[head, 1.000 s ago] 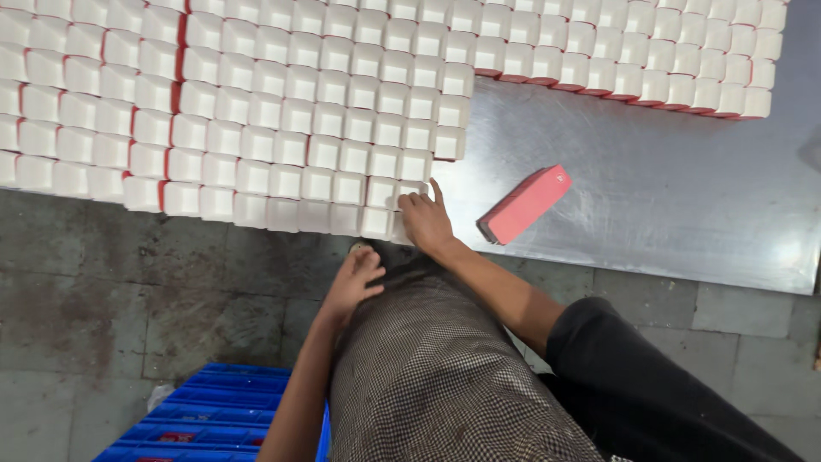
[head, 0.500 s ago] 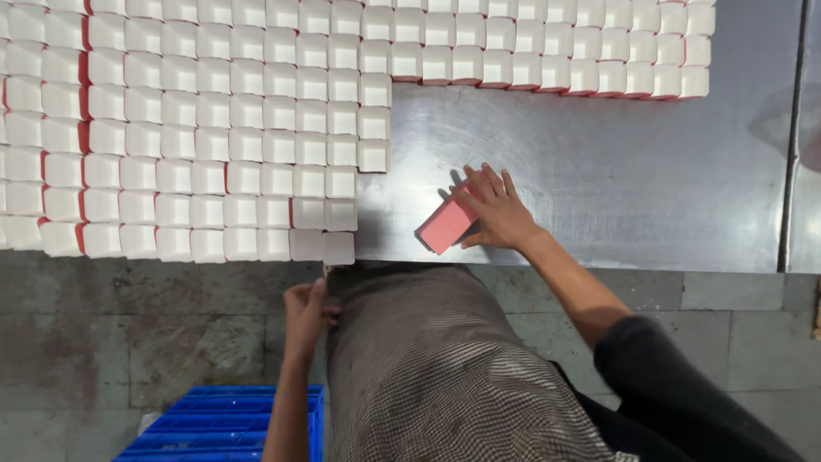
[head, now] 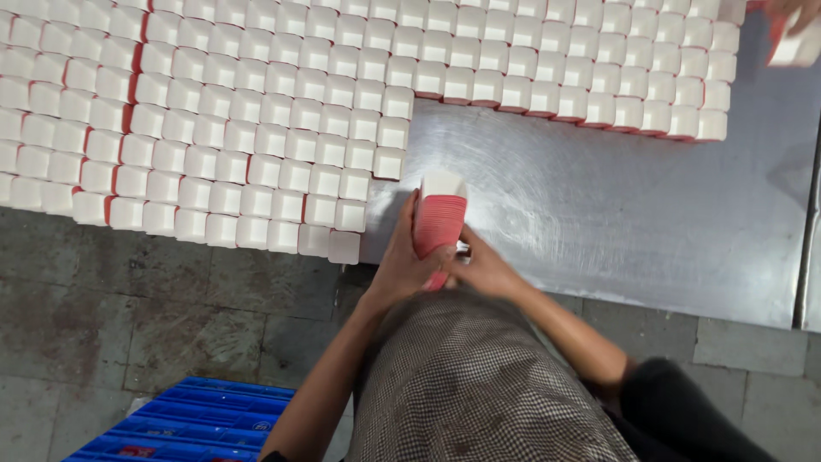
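A red stack of nested small boxes with a white top (head: 440, 214) stands upright at the near edge of a steel table (head: 599, 222). My left hand (head: 402, 261) wraps its left side and my right hand (head: 481, 267) holds its lower end from the right. Just to the left, many white-topped red stacks (head: 256, 128) stand packed in rows on the table, the nearest one (head: 345, 246) beside my left hand.
Another band of white-topped stacks (head: 599, 85) runs along the table's far side. Another person's hand (head: 791, 26) holds a stack at the top right corner. A blue plastic crate (head: 188, 423) sits on the stone floor (head: 128, 316) at the lower left.
My right hand drew the red stack from the table's middle to the near edge and stood it up. My left hand rose from my lap and took hold of it.
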Motion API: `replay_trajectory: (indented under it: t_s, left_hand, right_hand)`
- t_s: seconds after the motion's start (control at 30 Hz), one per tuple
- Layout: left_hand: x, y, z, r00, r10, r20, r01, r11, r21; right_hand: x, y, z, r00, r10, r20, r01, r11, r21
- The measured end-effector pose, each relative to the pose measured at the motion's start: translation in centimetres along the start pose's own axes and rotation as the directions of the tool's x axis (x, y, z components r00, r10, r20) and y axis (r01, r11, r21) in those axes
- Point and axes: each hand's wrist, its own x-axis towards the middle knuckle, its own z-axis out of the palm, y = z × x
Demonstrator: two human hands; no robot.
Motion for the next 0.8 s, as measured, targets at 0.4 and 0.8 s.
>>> replay_trajectory:
  t_s: [0.4, 0.8]
  left_hand:
    - [0.6, 4.9, -2.1, 0.935, -0.19, 0.298, 0.182, 0.982, 0.054]
    - [-3.3, 8.1, -3.3, 0.805, -0.304, 0.509, 0.317, 0.946, 0.064]
  right_hand:
    - [-2.6, -8.7, -6.0, 0.973, -0.111, -0.204, 0.094, 0.991, -0.092]
    - [-4.1, -3.6, -6.1, 0.828, -0.144, 0.541, -0.033, 0.952, 0.303]
